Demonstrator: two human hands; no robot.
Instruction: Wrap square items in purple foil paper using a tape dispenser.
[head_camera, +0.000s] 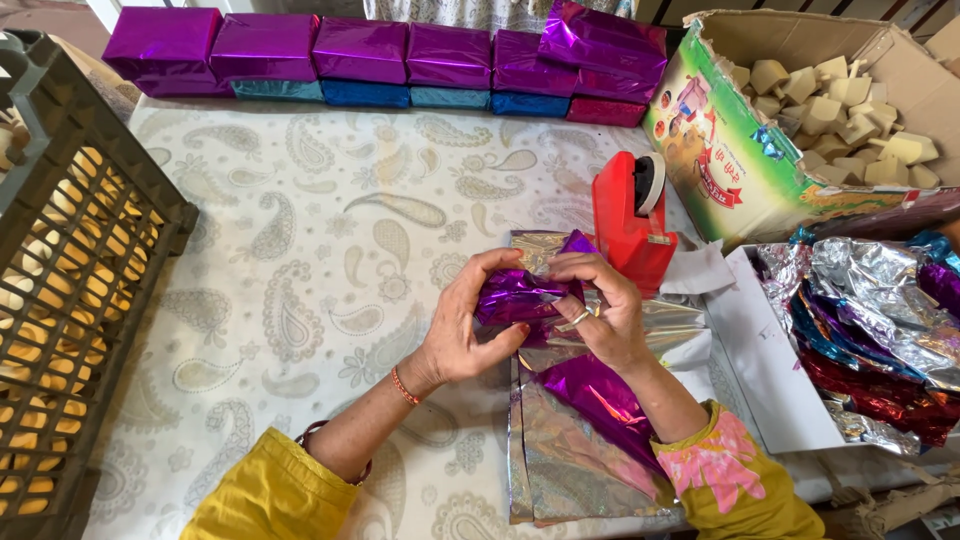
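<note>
My left hand (462, 325) and my right hand (605, 310) both grip a small item half wrapped in purple foil (515, 295), held just above the table in the middle of the view. Both hands pinch and fold the foil around it; the item inside is hidden. Under the hands lies a stack of silver and purple foil sheets (580, 430). A red tape dispenser (632, 215) stands just behind my right hand.
A row of purple foil-wrapped boxes (380, 50) lines the table's far edge. A cardboard box of pale blocks (835, 110) sits at the right, a white tray of crumpled coloured foil (870, 330) below it. A dark plastic crate (70, 280) stands at left.
</note>
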